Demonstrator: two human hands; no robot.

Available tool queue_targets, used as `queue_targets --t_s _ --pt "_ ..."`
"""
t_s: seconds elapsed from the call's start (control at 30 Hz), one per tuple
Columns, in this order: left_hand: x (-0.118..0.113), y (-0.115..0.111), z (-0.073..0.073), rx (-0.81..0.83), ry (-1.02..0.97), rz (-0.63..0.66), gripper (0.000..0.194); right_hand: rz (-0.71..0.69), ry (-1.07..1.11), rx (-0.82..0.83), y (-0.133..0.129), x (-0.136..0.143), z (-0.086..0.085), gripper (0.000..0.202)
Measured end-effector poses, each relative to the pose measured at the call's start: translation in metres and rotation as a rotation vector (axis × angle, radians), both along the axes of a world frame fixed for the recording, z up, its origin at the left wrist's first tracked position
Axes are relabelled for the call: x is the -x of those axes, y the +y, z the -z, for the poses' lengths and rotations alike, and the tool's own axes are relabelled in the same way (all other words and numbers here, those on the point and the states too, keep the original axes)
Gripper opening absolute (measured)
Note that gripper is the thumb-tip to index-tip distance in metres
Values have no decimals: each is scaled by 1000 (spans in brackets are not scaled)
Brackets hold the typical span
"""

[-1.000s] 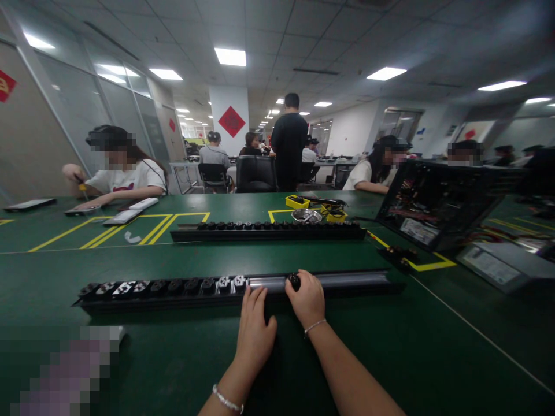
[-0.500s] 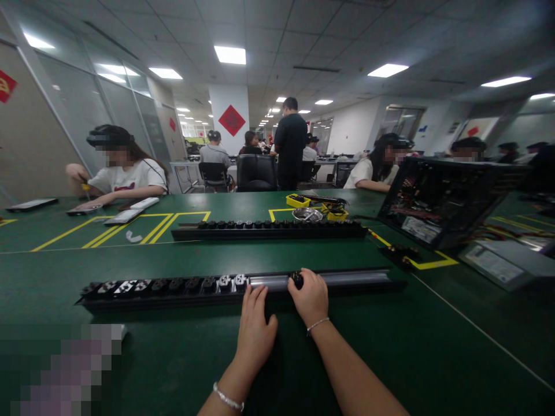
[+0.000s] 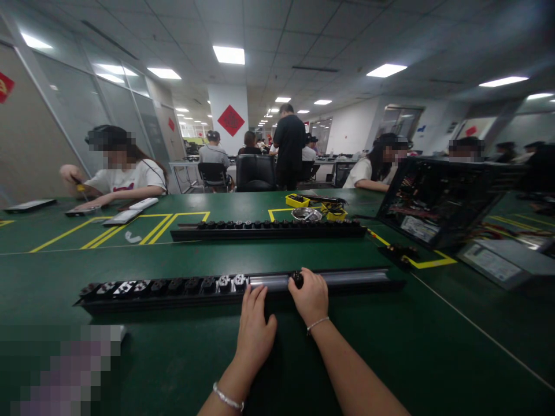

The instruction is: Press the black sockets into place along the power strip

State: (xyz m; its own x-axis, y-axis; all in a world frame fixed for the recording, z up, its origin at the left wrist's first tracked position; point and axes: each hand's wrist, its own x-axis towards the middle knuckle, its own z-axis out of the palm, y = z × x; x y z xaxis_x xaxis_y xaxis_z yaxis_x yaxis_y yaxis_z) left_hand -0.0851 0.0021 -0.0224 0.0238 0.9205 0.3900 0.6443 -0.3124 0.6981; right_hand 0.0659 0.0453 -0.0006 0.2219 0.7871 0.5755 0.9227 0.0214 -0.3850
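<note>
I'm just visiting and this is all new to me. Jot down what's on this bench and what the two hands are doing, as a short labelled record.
Left hand: fingertips at the near edge of the front rail
Right hand: pinching a small dark piece at the silvery channel
Filled part: socket-like pieces, some shining, along the front rail's left
Back rail: a row of similar-looking pieces
Right side: open computer case
Across the table, left: co-worker holding a yellow-handled tool

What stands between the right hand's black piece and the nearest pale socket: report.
Nothing visible blocks the rail channel between the black piece and pale socket; the left hand is at the channel's near edge.
</note>
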Motion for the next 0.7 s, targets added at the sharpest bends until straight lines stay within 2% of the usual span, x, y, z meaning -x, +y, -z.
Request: queue_targets --t_s 0.7 --pt "1 -1 -3 51 47 4 54 23 38 38 -1 -8 -1 26"
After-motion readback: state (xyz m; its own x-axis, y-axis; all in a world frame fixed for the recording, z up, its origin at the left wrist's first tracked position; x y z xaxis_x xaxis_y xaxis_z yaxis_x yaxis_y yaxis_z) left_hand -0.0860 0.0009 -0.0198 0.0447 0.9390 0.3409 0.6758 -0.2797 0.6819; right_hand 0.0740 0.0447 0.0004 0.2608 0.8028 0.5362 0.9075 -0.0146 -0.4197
